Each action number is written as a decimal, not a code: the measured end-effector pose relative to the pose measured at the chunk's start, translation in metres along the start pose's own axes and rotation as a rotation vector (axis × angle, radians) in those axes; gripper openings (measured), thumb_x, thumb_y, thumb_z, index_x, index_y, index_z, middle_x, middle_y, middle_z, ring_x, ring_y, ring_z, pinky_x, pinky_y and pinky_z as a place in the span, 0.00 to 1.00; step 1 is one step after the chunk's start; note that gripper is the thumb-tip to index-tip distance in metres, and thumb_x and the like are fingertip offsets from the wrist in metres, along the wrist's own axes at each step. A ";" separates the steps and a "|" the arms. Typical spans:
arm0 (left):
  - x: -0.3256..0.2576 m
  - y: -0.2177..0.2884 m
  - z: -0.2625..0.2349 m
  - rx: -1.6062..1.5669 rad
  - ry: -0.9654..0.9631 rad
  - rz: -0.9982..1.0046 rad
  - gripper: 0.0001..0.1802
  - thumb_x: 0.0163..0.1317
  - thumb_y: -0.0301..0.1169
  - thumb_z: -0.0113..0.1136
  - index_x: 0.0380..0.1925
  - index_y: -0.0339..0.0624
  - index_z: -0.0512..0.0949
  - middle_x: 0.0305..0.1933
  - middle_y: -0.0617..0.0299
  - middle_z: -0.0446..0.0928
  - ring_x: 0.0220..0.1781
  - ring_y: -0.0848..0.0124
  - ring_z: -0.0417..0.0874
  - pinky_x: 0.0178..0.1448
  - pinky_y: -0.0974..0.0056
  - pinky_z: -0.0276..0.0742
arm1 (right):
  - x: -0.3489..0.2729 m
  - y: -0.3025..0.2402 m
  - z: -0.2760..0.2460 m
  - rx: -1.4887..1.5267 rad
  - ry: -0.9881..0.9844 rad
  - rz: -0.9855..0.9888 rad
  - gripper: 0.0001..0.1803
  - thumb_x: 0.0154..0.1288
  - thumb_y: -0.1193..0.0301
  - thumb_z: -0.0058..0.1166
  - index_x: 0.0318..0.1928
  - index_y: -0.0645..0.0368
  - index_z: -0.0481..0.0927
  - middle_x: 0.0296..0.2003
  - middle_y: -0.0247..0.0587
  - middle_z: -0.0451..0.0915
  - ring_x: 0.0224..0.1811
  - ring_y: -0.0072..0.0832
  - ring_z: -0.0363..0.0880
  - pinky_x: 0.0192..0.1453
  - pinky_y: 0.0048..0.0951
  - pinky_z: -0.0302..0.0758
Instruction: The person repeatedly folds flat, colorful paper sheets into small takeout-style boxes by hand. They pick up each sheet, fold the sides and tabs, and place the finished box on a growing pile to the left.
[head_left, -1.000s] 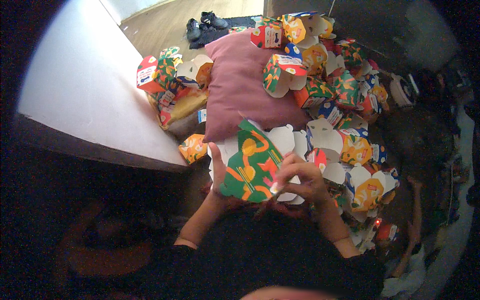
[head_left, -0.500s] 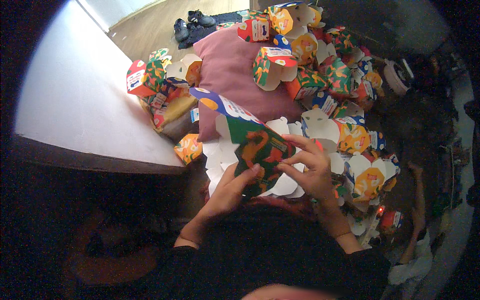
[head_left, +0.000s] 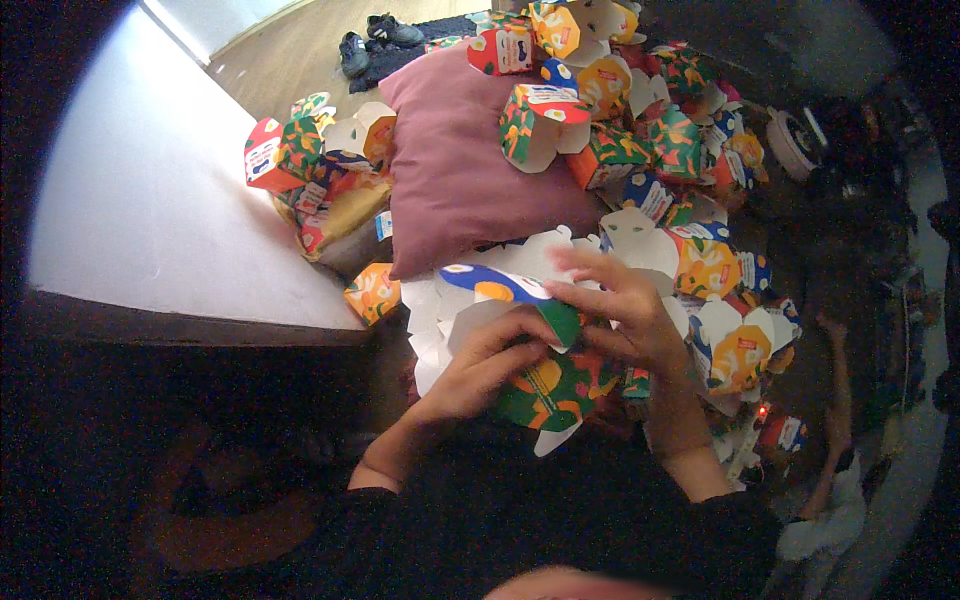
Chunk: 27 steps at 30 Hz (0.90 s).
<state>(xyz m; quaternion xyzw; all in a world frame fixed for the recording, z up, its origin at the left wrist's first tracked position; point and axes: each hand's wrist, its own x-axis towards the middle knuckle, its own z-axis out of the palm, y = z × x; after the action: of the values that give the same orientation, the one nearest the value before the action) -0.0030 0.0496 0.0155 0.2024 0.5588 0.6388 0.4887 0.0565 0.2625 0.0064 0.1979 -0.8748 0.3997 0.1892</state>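
Green card carton with orange-and-yellow print and a blue, spotted panel (head_left: 546, 396), one item, part-folded, is lying between both hands, before the person's black top (head_left: 560, 510) and near layered white card pieces (head_left: 428, 335). Left hand (head_left: 488, 364): grip is clamping the carton, fingers and thumb together on it. Right hand (head_left: 632, 312): fingers are bending at the carton's right side; blur is hiding whether they are pinching, so cannot tell. Step in hand, by judgement: folding the card along its creases. Next move is probably calling for a steady left grip while the right is pressing the fold. Beyond: square pink fabric cushion (head_left: 470, 165). At right: orange-yellow carton with white flaps (head_left: 738, 362) is resting among others.
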 end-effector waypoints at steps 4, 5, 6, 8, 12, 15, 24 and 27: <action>0.000 0.001 0.009 -0.073 -0.011 0.042 0.23 0.62 0.31 0.52 0.56 0.40 0.63 0.53 0.60 0.67 0.52 0.74 0.69 0.55 0.69 0.66 | 0.010 0.006 -0.003 0.052 0.003 -0.077 0.15 0.50 0.79 0.56 0.42 0.62 0.80 0.38 0.45 0.81 0.39 0.36 0.82 0.41 0.29 0.77; -0.002 0.001 0.013 -0.124 0.007 0.093 0.24 0.62 0.32 0.52 0.57 0.39 0.62 0.54 0.60 0.66 0.53 0.74 0.69 0.55 0.68 0.66 | 0.010 0.006 -0.003 0.038 0.029 -0.070 0.13 0.50 0.79 0.56 0.40 0.63 0.80 0.35 0.45 0.82 0.37 0.35 0.82 0.40 0.28 0.77; -0.003 0.001 0.017 -0.246 -0.011 0.190 0.26 0.61 0.32 0.54 0.58 0.39 0.61 0.55 0.59 0.66 0.54 0.73 0.69 0.55 0.68 0.67 | 0.009 0.005 -0.002 0.019 0.041 -0.044 0.12 0.51 0.80 0.56 0.39 0.63 0.80 0.33 0.44 0.82 0.35 0.34 0.82 0.39 0.27 0.77; -0.005 0.002 0.022 -0.425 -0.014 0.325 0.29 0.60 0.34 0.56 0.59 0.38 0.60 0.56 0.58 0.66 0.56 0.73 0.68 0.55 0.67 0.68 | 0.007 0.003 -0.001 0.015 0.206 0.077 0.10 0.50 0.78 0.57 0.36 0.64 0.81 0.32 0.46 0.82 0.34 0.35 0.82 0.38 0.27 0.77; -0.010 0.009 0.021 -0.237 0.082 -0.080 0.31 0.57 0.33 0.61 0.58 0.37 0.62 0.53 0.58 0.71 0.53 0.71 0.72 0.51 0.66 0.71 | 0.004 -0.005 0.005 -0.087 0.370 0.064 0.14 0.48 0.77 0.58 0.39 0.57 0.82 0.32 0.44 0.82 0.29 0.34 0.82 0.33 0.28 0.76; -0.011 0.015 0.009 -0.253 0.200 -0.229 0.26 0.58 0.30 0.59 0.56 0.37 0.65 0.49 0.59 0.74 0.50 0.70 0.75 0.52 0.66 0.72 | 0.002 -0.009 0.001 -0.145 0.277 -0.115 0.12 0.49 0.75 0.58 0.38 0.57 0.82 0.31 0.45 0.83 0.27 0.33 0.82 0.29 0.27 0.76; -0.014 0.011 0.011 -0.492 0.036 -0.181 0.23 0.60 0.29 0.57 0.54 0.34 0.66 0.50 0.56 0.74 0.50 0.67 0.77 0.54 0.64 0.72 | -0.003 -0.020 -0.018 -0.154 0.029 -0.209 0.13 0.48 0.73 0.57 0.38 0.57 0.81 0.35 0.48 0.82 0.30 0.35 0.83 0.31 0.26 0.78; -0.017 0.013 0.012 -0.514 0.065 -0.167 0.24 0.60 0.29 0.56 0.55 0.35 0.64 0.52 0.57 0.72 0.53 0.68 0.74 0.57 0.64 0.70 | -0.003 -0.025 -0.009 -0.184 0.033 -0.111 0.14 0.50 0.75 0.57 0.40 0.61 0.81 0.39 0.51 0.81 0.38 0.36 0.82 0.39 0.27 0.78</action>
<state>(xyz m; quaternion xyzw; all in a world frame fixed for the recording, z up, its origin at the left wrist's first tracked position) 0.0089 0.0429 0.0355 0.0044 0.4084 0.7231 0.5570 0.0732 0.2548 0.0259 0.2213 -0.8922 0.3100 0.2427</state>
